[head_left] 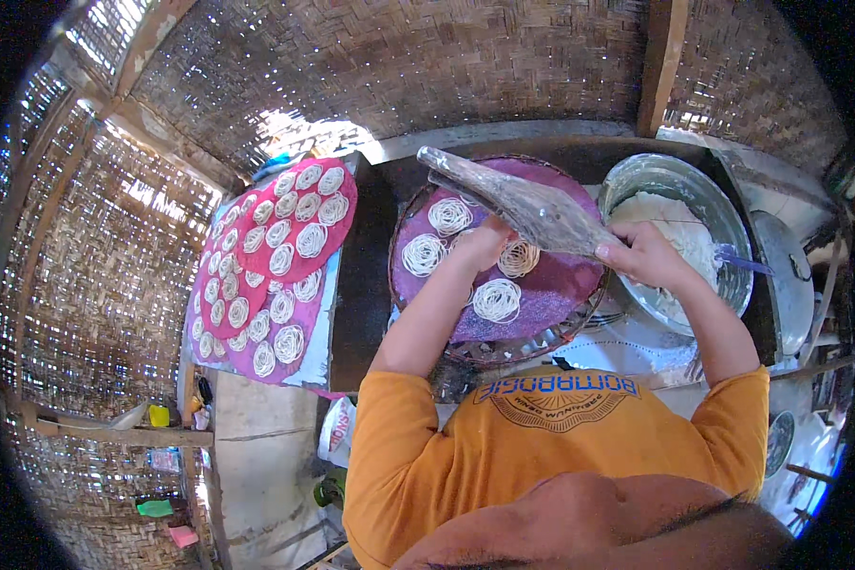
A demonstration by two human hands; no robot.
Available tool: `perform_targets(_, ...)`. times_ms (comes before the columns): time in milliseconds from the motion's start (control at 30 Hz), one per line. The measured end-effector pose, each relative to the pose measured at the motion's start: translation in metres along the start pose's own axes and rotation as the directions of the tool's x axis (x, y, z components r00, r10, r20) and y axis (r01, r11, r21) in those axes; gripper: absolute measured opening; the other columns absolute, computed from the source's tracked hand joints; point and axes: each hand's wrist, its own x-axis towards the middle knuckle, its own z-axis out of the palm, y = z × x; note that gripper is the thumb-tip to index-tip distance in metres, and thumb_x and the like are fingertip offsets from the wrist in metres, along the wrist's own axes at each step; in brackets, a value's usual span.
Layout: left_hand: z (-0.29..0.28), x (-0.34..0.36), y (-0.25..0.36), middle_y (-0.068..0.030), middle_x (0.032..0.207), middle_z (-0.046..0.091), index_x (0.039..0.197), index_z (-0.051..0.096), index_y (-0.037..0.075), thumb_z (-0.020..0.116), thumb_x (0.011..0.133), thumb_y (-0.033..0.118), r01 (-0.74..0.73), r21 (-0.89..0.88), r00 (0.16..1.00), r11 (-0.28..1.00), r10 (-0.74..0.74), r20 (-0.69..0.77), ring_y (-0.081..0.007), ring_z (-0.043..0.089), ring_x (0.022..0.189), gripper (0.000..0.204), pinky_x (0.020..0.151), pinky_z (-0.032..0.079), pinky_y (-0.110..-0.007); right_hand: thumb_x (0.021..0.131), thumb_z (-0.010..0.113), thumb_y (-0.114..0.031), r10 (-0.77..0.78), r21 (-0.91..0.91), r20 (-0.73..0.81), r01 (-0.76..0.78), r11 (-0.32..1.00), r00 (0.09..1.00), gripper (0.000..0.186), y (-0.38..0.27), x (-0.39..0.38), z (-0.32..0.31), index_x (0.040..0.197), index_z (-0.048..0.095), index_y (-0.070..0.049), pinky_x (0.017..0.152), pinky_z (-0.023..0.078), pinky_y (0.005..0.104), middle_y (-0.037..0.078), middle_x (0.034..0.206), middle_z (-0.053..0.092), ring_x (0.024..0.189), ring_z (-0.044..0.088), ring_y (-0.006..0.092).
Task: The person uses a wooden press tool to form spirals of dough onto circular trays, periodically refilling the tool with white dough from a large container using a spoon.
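A long, worn wooden press point(532, 195) slants over a round tray point(396, 214) lined with purple cloth point(541, 309). My right hand point(644, 252) is closed round the press's lower right end, its thumb lying on the wood. Below the middle of the press my left hand point(484, 243) is closed against its underside, the fingers mostly hidden by the wood. White coils of thin strands lie on the cloth, among them one coil point(497, 300) near my left forearm and a yellower coil point(518, 257) just under the press.
At right stands a large metal basin point(619, 182) holding white dough or flour point(670, 223) and a purple-handled utensil point(739, 260). Several more coils cover pink cloth point(344, 255) on a board at left. A round lid point(779, 275) leans at far right. Woven walls point(427, 66) enclose the counter.
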Motion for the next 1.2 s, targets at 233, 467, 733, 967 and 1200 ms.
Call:
perform_targets(233,0.015,-0.011,0.023,-0.0087,0.108,0.054,0.117,0.040,0.002,0.031,0.088,0.039,0.206,-0.032,0.966,0.978,-0.198,0.168,-0.0209,0.049,0.100,0.048,0.089,0.034,-0.033,0.079,0.054,-0.028,0.063,0.116,-0.096,-0.052,0.992,0.993,0.026,0.008,0.003,0.000,0.077,0.055,-0.002,0.038,0.031,0.0228,-0.001,0.053,0.044,0.040,0.039,0.0062)
perform_targets(467,0.009,-0.022,0.016,-0.0148,0.117,0.043,0.113,0.048,0.007,0.035,0.082,0.051,0.073,0.813,0.978,0.578,0.119,-0.173,-0.0309,0.040,0.105,0.055,0.089,0.030,-0.041,0.079,0.055,-0.033,0.083,0.141,-0.165,-0.060,0.988,0.983,0.034,0.026,0.001,-0.009,0.089,0.058,-0.001,0.039,0.034,0.0242,0.000,0.054,0.048,0.043,0.042,0.0071)
perform_targets(733,0.004,-0.058,0.035,-0.0145,0.129,0.028,0.116,0.044,0.006,0.052,0.075,0.041,0.032,0.999,0.906,0.024,0.422,-0.039,-0.0377,0.031,0.112,0.055,0.087,0.025,-0.054,0.081,0.053,-0.032,0.075,0.211,-0.145,-0.044,0.977,0.987,0.030,0.016,-0.010,-0.006,0.084,0.055,-0.002,0.039,0.031,0.0233,0.000,0.055,0.047,0.042,0.040,0.0070)
perform_targets(967,0.055,-0.075,0.067,-0.0208,0.094,0.057,0.103,0.053,0.004,0.065,0.062,0.036,-0.242,0.867,0.765,0.435,0.636,-0.105,-0.0328,0.055,0.089,0.054,0.079,0.042,-0.039,0.084,0.045,-0.039,0.046,0.418,0.053,-0.064,0.906,0.998,0.036,-0.004,-0.011,0.044,0.081,0.053,-0.004,0.042,0.036,0.0251,0.004,0.057,0.049,0.046,0.046,0.0108)
perform_targets(1200,0.083,-0.082,0.095,-0.0160,0.064,0.058,0.073,0.057,0.005,0.058,0.066,0.026,-0.143,0.971,0.700,0.193,0.713,-0.039,-0.0313,0.058,0.060,0.021,0.057,0.046,-0.041,0.082,0.043,-0.039,-0.397,-0.337,-0.170,0.325,0.884,0.902,0.046,-0.020,0.031,0.016,0.109,0.050,-0.002,0.083,0.039,0.0395,0.018,0.095,0.055,0.093,0.050,0.0350)
